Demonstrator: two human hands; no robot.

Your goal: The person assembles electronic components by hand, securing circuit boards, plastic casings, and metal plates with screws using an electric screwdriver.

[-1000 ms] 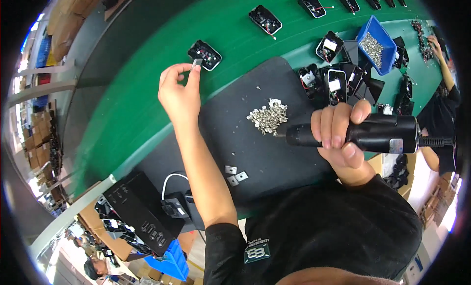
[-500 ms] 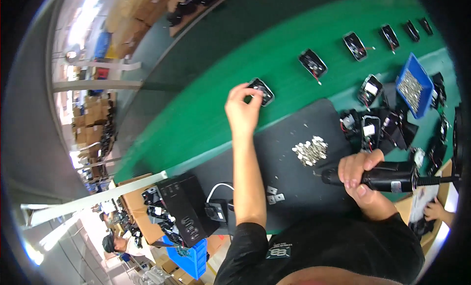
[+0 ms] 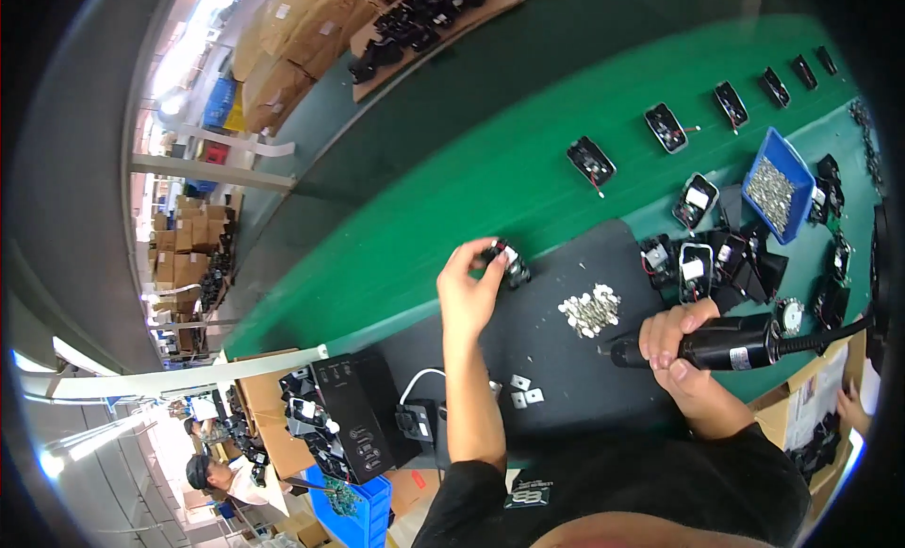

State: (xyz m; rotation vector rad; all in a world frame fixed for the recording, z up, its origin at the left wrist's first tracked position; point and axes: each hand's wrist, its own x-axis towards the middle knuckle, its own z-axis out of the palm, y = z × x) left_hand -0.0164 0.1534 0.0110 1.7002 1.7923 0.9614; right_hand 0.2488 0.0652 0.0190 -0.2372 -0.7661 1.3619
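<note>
My left hand (image 3: 469,289) grips a small black device housing (image 3: 515,267) between thumb and fingers, where the green belt (image 3: 377,256) meets the black mat (image 3: 603,392). Inside the housing a pale part shows, but my fingers cover some of it. My right hand (image 3: 677,345) is wrapped around a black electric screwdriver (image 3: 745,344), held level over the mat with its tip toward the left. Just beyond that tip lies a heap of small silvery screws (image 3: 590,310). Several small pale square plates (image 3: 534,395) rest on the mat between my forearms.
Similar open housings (image 3: 591,160) stand in a row along the belt. At the right are a blue tray (image 3: 807,185) of small metal parts and a cluster of black housings (image 3: 721,256). A black box (image 3: 353,411) stands left. Another person's hand (image 3: 853,408) shows far right.
My left hand has drawn the housing off the green belt toward me, to the mat's edge. My right hand keeps its hold on the screwdriver. The view has shifted slightly.
</note>
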